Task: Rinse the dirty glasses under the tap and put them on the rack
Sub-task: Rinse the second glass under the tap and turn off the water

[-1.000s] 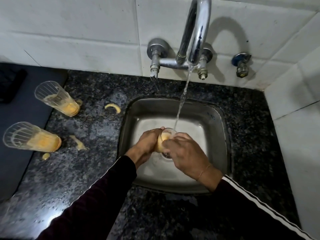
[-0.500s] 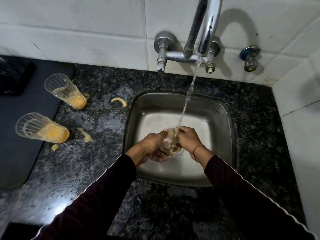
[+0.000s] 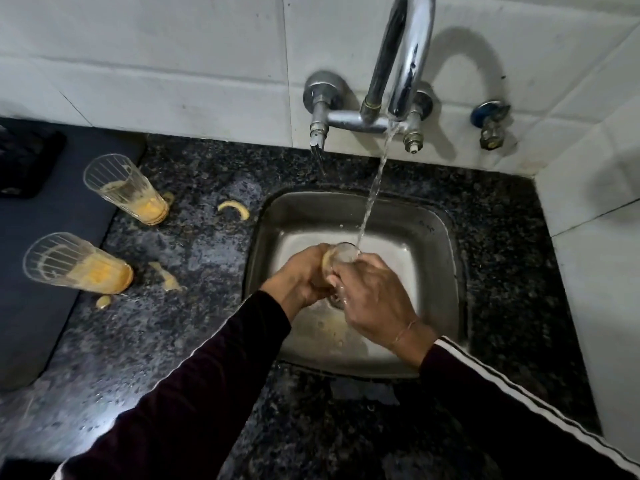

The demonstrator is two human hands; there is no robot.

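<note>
Both hands over the sink, locked on one glass (image 3: pixel 341 255): left hand (image 3: pixel 304 277) wrapped round its near side, fingers curled tight; right hand (image 3: pixel 372 296) clamped over the other side, fingers curled round the body, thin band at the wrist. Mouth of the glass tipped up and away, right under the stream of water (image 3: pixel 372 199), yellow residue showing on the inner wall. Water falling from the chrome tap (image 3: pixel 403 60) on the tiled wall, landing at the rim. Below, steel sink (image 3: pixel 433 237), yellowish puddle on the bottom just under the hands. Dark sleeves running back to the bottom edge, white stripes on the right one. Out left on the speckled dark worktop (image 3: pixel 194 327), two more dirty glasses: far glass (image 3: pixel 126 188) tilted in view, orange pulp pooled at its base; near glass (image 3: pixel 78 263) also leaning in view, thick orange coating inside; whether standing or lying, cannot tell. Orange scraps (image 3: pixel 235 208) scattered on the stone between those glasses and the sink. Dark mat (image 3: pixel 41 244) at the left edge, beneath the open ends of both glasses. Small valve (image 3: pixel 490 124) on the wall right of the tap.
</note>
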